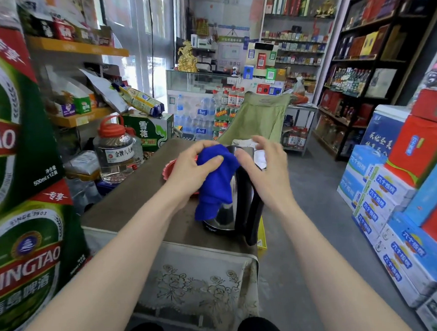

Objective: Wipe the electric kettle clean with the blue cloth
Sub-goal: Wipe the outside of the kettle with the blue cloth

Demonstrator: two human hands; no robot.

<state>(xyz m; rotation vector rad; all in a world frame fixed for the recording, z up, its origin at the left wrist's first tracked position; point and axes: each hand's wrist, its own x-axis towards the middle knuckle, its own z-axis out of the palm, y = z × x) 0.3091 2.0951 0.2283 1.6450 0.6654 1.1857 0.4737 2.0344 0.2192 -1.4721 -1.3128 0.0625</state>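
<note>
The electric kettle (228, 210) stands upright near the front right corner of the worktop (127, 204), its steel body facing me and its black handle (251, 204) turned toward my right. Draped over its top and left flank is the blue cloth (216, 175), bunched up, with a loose tail hanging down the steel side. My left hand (189, 167) is closed on the cloth, thumb pressing it against the kettle's upper part. My right hand (265, 167) rests at the top by the lid and handle, fingers loosely spread and holding nothing that I can make out (it looks to be steadying the kettle).

I judge the wipe is under way on the upper body. To do it well, I would keep the right hand firm on the handle so the kettle does not skid toward the edge, flatten the cloth under the palm instead of a wad, and work down the steel in overlapping strokes.

A red dish (167, 168) lies just behind the left hand, and a clear jar with a red lid (114, 151) stands to the left of the worktop.
</note>
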